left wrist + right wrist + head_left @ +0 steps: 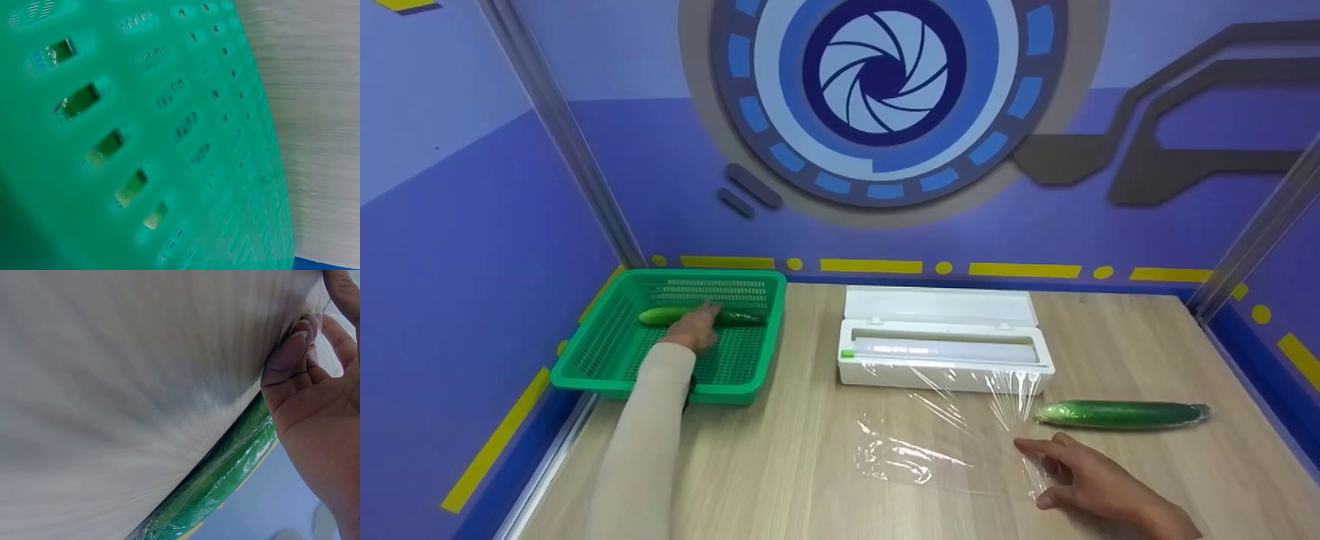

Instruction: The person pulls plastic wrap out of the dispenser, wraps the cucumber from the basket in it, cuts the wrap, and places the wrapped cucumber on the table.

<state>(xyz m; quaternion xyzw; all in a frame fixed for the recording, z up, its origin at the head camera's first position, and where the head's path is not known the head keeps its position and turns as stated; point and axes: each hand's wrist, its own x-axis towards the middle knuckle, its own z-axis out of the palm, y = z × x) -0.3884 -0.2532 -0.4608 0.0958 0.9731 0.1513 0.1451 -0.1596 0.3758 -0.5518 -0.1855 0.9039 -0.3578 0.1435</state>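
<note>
My left hand (695,328) reaches into the green basket (769,349) and grips a cucumber (660,316) lying along its far side. In the left wrist view the basket wall (185,73) fills most of the picture, and the hand is hidden. A sheet of clear plastic wrap (915,457) stretches from a white dispenser box (945,379) over the table. At its right edge my right hand (1099,480) holds the gathered wrap, fingers curled, creases running to the fingertips. Just beyond that hand lies a wrapped cucumber (1125,414), also in the right wrist view.
The dispenser's lid (941,306) is raised at the back, and a roll (937,349) sits inside. A green slider (847,354) is at the box's left end. Blue printed walls (885,232) border the wooden table (780,465) behind and at both sides.
</note>
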